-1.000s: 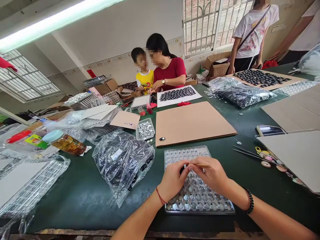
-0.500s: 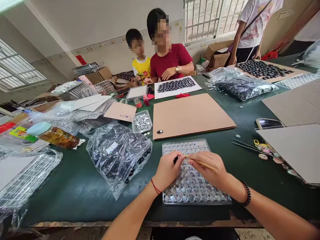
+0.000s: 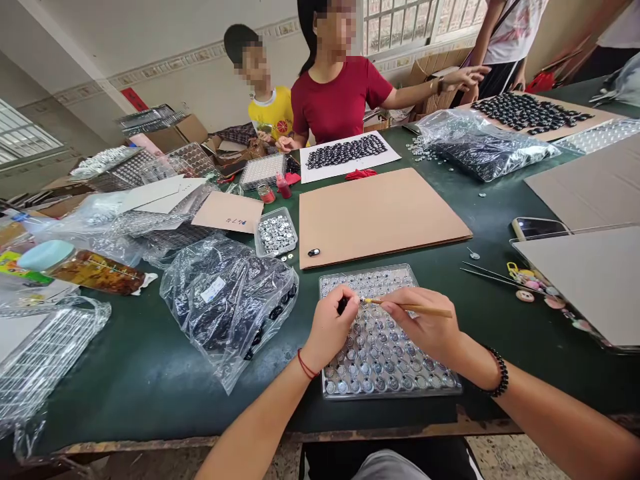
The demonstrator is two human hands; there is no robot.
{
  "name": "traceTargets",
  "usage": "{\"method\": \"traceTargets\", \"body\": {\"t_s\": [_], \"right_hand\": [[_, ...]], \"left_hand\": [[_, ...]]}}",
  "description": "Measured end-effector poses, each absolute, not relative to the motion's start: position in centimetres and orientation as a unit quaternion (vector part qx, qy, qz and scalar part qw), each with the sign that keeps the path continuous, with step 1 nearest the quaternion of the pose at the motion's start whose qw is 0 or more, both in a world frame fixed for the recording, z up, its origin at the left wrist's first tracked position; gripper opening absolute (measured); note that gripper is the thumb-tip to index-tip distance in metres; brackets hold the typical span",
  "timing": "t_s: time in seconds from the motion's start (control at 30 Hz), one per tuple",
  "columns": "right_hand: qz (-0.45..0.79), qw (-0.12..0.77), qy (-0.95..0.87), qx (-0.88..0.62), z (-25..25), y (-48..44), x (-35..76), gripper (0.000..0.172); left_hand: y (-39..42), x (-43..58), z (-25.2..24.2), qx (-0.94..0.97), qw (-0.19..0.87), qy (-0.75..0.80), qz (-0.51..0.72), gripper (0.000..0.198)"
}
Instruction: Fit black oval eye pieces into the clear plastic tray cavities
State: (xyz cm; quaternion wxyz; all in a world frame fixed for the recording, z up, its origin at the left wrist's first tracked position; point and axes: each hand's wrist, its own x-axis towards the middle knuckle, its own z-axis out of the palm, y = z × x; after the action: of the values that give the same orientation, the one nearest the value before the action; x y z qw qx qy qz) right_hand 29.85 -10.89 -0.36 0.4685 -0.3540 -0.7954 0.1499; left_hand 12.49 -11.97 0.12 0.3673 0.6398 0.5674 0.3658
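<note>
My left hand [image 3: 327, 330] is closed, pinching a small shiny black piece [image 3: 343, 305] between thumb and fingers. In my right hand [image 3: 425, 327] is a thin wooden-handled brush [image 3: 427, 310], held nearly level. Its yellowish end points left and meets the fingertips of my left hand, so I cannot tell whether it touches the black piece. Under both hands lies a clear plastic tray [image 3: 393, 393] with rows of round silvery pieces. Beyond it, a single black piece with a pale centre [image 3: 313, 253] rests on the corner of a brown cardboard sheet [image 3: 385, 213].
To the left are a plastic bag of black pieces [image 3: 225, 307], a tub of metal discs [image 3: 276, 233] and a lidded jar [image 3: 95, 267]. Tweezers [image 3: 493, 275] and a phone [image 3: 537, 229] lie right. Across the table, a person in red [image 3: 333, 100] sits beside another in yellow [image 3: 270, 110].
The brush has swung to lie more level, and my hands are slightly farther apart. The person in red now stretches an arm out to the right. The camera view has shifted.
</note>
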Motion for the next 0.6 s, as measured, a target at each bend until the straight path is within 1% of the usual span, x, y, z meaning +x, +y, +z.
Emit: {"method": "traceTargets", "body": {"t_s": [0.3, 0.43, 0.6], "right_hand": [[0.208, 0.503, -0.742, -0.391, -0.15, -10.72, 30.24, 0.015], [0.28, 0.522, -0.69, -0.415, -0.11, -10.68, 30.25, 0.021], [0.391, 0.532, -0.633, -0.405, 0.15, -10.62, 29.86, 0.023]], "left_hand": [[-11.98, 12.07, 0.46, 0.582, 0.382, 0.585, 0.417, 0.021], [-11.93, 12.28, 0.5, 0.6, 0.423, 0.563, 0.379, 0.031], [-12.07, 12.65, 0.38, 0.613, 0.418, 0.565, 0.361, 0.028]]}}
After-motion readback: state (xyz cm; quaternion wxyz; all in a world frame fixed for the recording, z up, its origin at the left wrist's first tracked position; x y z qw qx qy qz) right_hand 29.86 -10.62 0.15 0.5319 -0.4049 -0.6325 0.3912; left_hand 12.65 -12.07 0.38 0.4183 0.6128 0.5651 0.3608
